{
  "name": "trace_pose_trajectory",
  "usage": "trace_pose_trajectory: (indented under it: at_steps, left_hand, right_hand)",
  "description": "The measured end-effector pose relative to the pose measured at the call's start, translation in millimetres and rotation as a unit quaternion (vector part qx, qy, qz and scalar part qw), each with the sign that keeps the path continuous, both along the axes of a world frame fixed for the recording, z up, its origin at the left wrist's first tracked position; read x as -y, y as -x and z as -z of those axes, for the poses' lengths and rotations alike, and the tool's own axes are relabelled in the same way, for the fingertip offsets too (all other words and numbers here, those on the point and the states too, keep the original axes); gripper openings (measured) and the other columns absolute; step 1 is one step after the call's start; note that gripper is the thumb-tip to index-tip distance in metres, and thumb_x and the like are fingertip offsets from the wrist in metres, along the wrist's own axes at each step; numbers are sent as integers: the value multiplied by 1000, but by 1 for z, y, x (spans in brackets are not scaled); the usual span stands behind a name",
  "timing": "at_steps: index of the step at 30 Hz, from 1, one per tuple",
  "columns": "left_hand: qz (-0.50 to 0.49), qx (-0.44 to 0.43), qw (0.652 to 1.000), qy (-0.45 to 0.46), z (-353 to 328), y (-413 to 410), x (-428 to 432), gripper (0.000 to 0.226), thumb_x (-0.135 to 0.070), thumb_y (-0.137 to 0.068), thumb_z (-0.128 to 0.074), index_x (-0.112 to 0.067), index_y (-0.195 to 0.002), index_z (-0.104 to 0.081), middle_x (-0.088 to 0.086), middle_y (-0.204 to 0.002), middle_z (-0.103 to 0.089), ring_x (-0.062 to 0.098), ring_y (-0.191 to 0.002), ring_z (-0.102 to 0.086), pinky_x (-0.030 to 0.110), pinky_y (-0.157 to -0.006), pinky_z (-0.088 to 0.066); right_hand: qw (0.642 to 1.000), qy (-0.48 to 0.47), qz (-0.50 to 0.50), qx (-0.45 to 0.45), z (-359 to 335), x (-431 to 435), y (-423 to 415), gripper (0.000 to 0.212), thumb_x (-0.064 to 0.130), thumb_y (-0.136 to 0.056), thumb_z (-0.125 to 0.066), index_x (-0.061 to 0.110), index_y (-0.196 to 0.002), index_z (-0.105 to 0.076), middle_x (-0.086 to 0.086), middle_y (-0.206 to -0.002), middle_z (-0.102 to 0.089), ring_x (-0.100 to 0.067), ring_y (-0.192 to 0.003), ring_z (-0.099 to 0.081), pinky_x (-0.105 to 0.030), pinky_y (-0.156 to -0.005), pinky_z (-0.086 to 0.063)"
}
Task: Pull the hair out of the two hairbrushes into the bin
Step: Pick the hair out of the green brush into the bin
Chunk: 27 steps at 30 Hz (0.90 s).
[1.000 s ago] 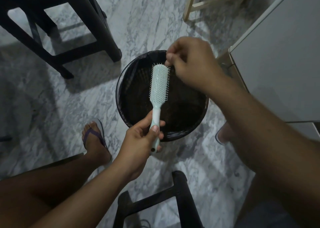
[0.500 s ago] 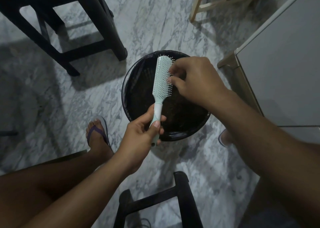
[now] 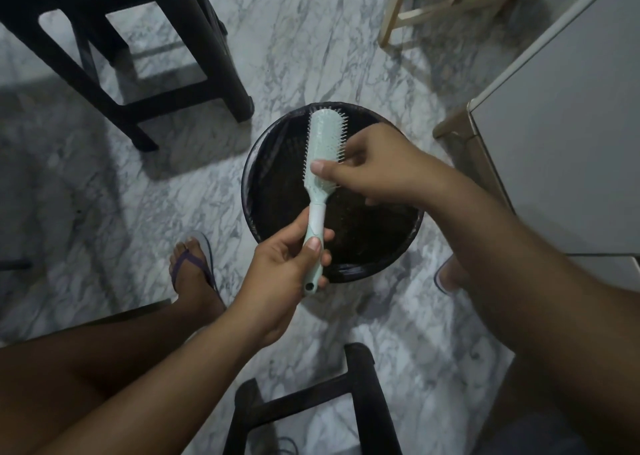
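One hairbrush (image 3: 321, 153) is in view; the second named in the task is not visible. The left hand (image 3: 287, 274) is closed around the lower handle, thumb pressed along the front, and holds the brush with its head pointing away from the person, directly above the bin (image 3: 263, 191). This placement means any hair that comes loose should fall into the bin rather than onto the marble floor (image 3: 311, 56).

The right hand (image 3: 377, 163) reaches in from the right side. Its thumb lies across the brush just below the bristle field, and the curled fingers sit against the bristles on the far side. The posture reads as a pinch on strands near the base of the bristles. No hair can be made out between the fingertips, so whether the hand actually has hold of any cannot be told.

The brush is turned so that the bristles face right, toward the working hand. This gives the fingers direct access to the bristle rows, while the left hand's grip on the handle resists the pull.

The bin stands on the floor between the person's feet, lined in black.
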<state>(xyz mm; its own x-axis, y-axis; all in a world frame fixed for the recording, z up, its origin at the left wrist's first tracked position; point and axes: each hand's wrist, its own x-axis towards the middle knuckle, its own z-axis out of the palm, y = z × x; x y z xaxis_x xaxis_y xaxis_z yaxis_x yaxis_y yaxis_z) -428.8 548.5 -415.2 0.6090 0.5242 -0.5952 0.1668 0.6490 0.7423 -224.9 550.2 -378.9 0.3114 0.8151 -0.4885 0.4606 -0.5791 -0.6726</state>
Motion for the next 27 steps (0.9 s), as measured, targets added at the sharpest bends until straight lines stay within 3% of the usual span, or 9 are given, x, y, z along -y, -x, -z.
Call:
trace_pose_trajectory:
  at_steps: [2, 7, 11, 14, 16, 17, 19, 22, 27]
  left_hand:
    - [1, 10, 1000, 4, -1, 0, 1, 46, -8, -100, -51, -30, -140, -56, 1, -102, -62, 16, -81, -51, 34, -63, -44]
    - [1, 27, 1000, -2, -6, -1, -1, 47, -10, -97, -53, -26, -142, -55, -1, -101, -64, 14, -79, -53, 31, -62, -45]
    - [-22, 40, 999, 9, -8, -1, -10, 46, -8, -98, -51, -24, -141, -56, 2, -104, -62, 14, -79, -53, 31, -62, -46]
    - [-20, 46, 999, 6, -10, 0, -13, 46, -9, -98, -51, -24, -142, -55, 2, -104, -61, 14, -79, -52, 31, -62, -46]
    - [-15, 48, 999, 9, -10, -1, -11, 46, -10, -98, -52, -25, -141, -56, 2, -104, -61, 13, -78, -52, 30, -62, -46]
    - [-11, 48, 999, 10, -9, -1, -10, 46, -10, -98, -52, -25, -141, -56, 2, -104, -61, 13, -78, -53, 30, -62, -46]
    - [-5, 47, 999, 11, -9, -1, -9, 46, -10, -99, -51, -27, -141, -56, 3, -104, -60, 13, -79, -52, 30, -62, -46]
    - [-4, 44, 999, 2, -8, 1, -8, 46, -9, -100, -50, -27, -142, -56, 2, -103, -61, 14, -78, -52, 30, -62, -45]
    - [-18, 37, 999, 3, -8, 2, -11, 45, -9, -98, -52, -25, -139, -58, 0, -100, -64, 14, -77, -52, 29, -61, -45]
  right_hand:
    - [1000, -17, -3, -19, 2, -1, -1, 55, 52, -84, -73, -3, -90, -73, -11, -65, -55, -20, -56, -57, -29, -50, -58]
    - [999, -34, -8, -20, -18, 1, -17, 41, 49, -87, -71, 13, -69, -75, 1, -51, -64, -2, -38, -50, -12, -40, -40]
    - [984, -113, 140, -6, -22, 2, -40, 54, 54, -98, -52, 14, -65, -67, 4, -48, -60, -5, -40, -51, -14, -46, -44]
    - [971, -81, 180, -136, -13, 3, -45, 40, 49, -103, -45, 19, -94, -69, 3, -83, -73, -8, -61, -61, -25, -59, -50]
    - [968, -19, 113, -224, 3, 5, -32, 36, 48, -101, -48, 21, -120, -64, 4, -119, -71, -12, -91, -70, -30, -74, -56]
    - [970, -7, 69, -234, 11, 6, -24, 38, 46, -100, -51, 21, -126, -63, 5, -125, -69, -13, -99, -71, -30, -77, -56]
    - [975, -19, 14, -221, 19, 5, -14, 36, 42, -99, -56, 15, -118, -71, 2, -112, -75, -12, -94, -72, -25, -72, -52]
    - [978, -48, 10, -203, 12, 2, -23, 34, 33, -98, -61, 2, -101, -75, -2, -84, -78, -7, -68, -66, -19, -62, -48]
    - [994, -39, 37, -91, 1, 9, -46, 38, 39, -97, -62, 4, -86, -74, 8, -47, -60, -2, -41, -49, -10, -44, -40]
